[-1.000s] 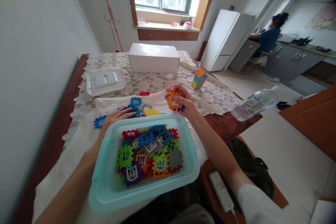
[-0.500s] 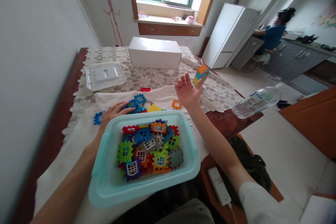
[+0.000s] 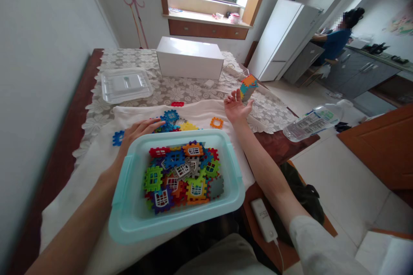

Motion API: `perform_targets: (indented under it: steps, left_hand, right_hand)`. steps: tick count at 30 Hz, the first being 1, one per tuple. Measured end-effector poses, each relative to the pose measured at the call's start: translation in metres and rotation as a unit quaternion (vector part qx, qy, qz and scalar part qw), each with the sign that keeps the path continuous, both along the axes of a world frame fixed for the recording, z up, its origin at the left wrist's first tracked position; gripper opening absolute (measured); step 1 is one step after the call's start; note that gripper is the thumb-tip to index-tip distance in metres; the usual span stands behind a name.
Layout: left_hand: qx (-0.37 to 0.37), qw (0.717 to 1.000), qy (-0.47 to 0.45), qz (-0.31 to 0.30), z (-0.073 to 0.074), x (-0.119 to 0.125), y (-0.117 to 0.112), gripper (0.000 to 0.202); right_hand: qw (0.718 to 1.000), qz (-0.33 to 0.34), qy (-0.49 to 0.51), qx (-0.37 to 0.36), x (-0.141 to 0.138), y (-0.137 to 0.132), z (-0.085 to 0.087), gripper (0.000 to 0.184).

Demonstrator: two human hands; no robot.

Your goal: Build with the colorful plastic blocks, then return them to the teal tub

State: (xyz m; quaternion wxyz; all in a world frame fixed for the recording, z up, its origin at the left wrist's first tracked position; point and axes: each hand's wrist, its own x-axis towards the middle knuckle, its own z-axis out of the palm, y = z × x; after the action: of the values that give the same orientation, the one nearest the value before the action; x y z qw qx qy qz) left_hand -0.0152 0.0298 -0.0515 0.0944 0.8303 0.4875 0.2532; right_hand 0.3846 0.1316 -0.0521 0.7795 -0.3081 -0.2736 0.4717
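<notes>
A light blue plastic bin (image 3: 129, 219) sits in front of me, holding several colourful interlocking window tiles (image 3: 180, 176). My left hand (image 3: 139, 131) lies flat on the white cloth beside loose blue and yellow tiles (image 3: 171, 121) just behind the bin. My right hand (image 3: 236, 107) is stretched out, palm up and empty, close to a multicoloured block cube (image 3: 248, 87) on the lace tablecloth. An orange tile (image 3: 217, 123) lies on the cloth to the left of that hand. A small red piece (image 3: 177, 104) lies farther back.
A clear bin lid (image 3: 125, 86) and a white box (image 3: 189, 58) stand at the back of the table. A plastic bottle (image 3: 309, 123) lies at the table's right edge. A white remote (image 3: 263, 220) is by my lap. Another person sits in the kitchen (image 3: 332, 43).
My right hand let go of the orange tile, which now lies on the cloth, and reached out open toward the block cube. My left hand stayed put.
</notes>
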Motion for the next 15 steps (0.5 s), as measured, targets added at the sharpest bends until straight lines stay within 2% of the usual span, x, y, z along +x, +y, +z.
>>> perform_targets:
  steps: [4,5,7,8,9,11,13,14,15]
  left_hand:
    - [-0.034,0.998,0.036,-0.024,-0.014,-0.008,0.007,0.057]
    - [-0.045,0.998,0.04,-0.026,-0.016,-0.009,0.008,0.058]
    - [-0.058,0.997,0.029,-0.035,-0.014,-0.011,0.006,0.06]
    - [-0.061,0.997,0.017,-0.042,-0.01,-0.01,0.004,0.06]
    - [-0.06,0.997,0.002,-0.046,-0.005,-0.008,0.001,0.059]
    - [-0.055,0.997,-0.026,-0.046,0.007,-0.003,-0.006,0.057]
    - [-0.053,0.997,-0.041,-0.044,0.018,0.003,-0.011,0.056]
    - [-0.055,0.997,-0.043,-0.04,0.021,0.005,-0.012,0.056]
    - [-0.061,0.997,-0.044,-0.036,0.023,0.007,-0.012,0.056]
  right_hand:
    - [0.997,0.071,-0.001,-0.008,-0.004,0.004,-0.001,0.065]
    - [0.995,0.094,-0.038,-0.01,-0.008,0.004,0.0,0.067]
    - [0.975,0.136,-0.174,0.0,-0.02,-0.002,0.001,0.069]
    - [0.951,0.153,-0.267,0.014,-0.026,-0.007,0.001,0.066]
    - [0.915,0.17,-0.365,0.032,-0.033,-0.012,0.0,0.062]
    - [0.816,0.211,-0.534,0.069,-0.046,-0.024,-0.002,0.055]
    - [0.727,0.258,-0.63,0.093,-0.055,-0.031,-0.006,0.06]
    - [0.7,0.277,-0.65,0.102,-0.059,-0.033,-0.007,0.061]
    - [0.686,0.291,-0.657,0.11,-0.061,-0.034,-0.008,0.06]
